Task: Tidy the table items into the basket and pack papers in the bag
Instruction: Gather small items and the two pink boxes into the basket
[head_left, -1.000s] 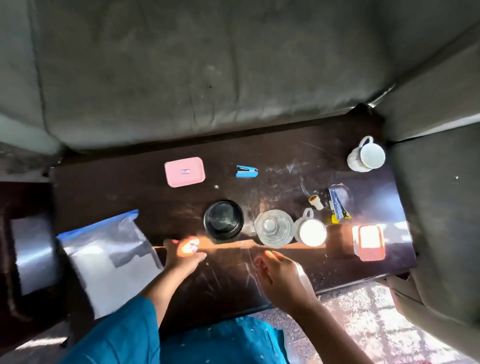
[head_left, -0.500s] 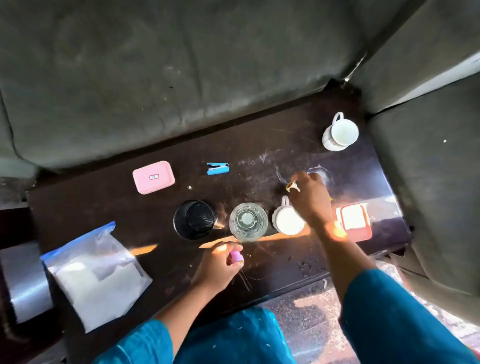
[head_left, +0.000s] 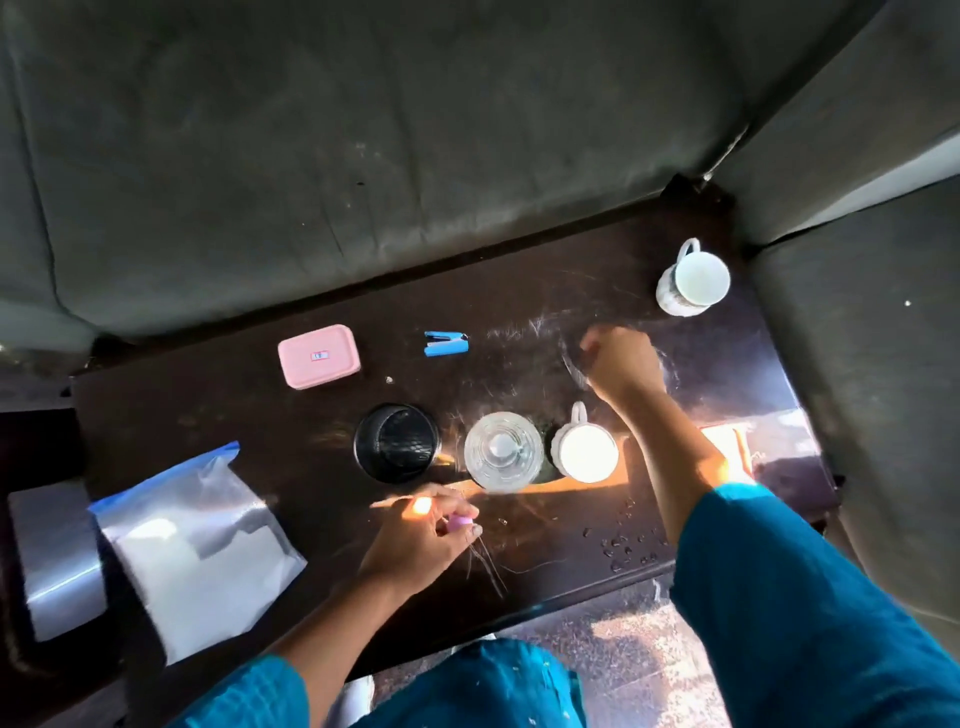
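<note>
On the dark table (head_left: 208, 395) stands a black mesh basket (head_left: 397, 441), with a glass jar (head_left: 503, 452) and a white mug (head_left: 587, 452) to its right. At the left edge lies a clear zip bag (head_left: 197, 551) with white papers inside. My left hand (head_left: 415, 545) pinches a small pink object (head_left: 460, 522) just in front of the basket. Behind the mug, my right hand (head_left: 621, 361) is blurred, its fingers curled over the spot where a small white piece and a packet lay; both are hidden.
A pink box (head_left: 318, 356) and a blue stapler (head_left: 445, 344) lie towards the back. A second mug (head_left: 693, 278) stands at the far right corner. My forearm partly covers an orange-lidded box (head_left: 727, 452). Grey sofa cushions (head_left: 415, 156) enclose the back and right.
My right hand went from the front edge to the small items behind the mug and curled over them. My left hand, holding the pink object, moved right towards the basket.
</note>
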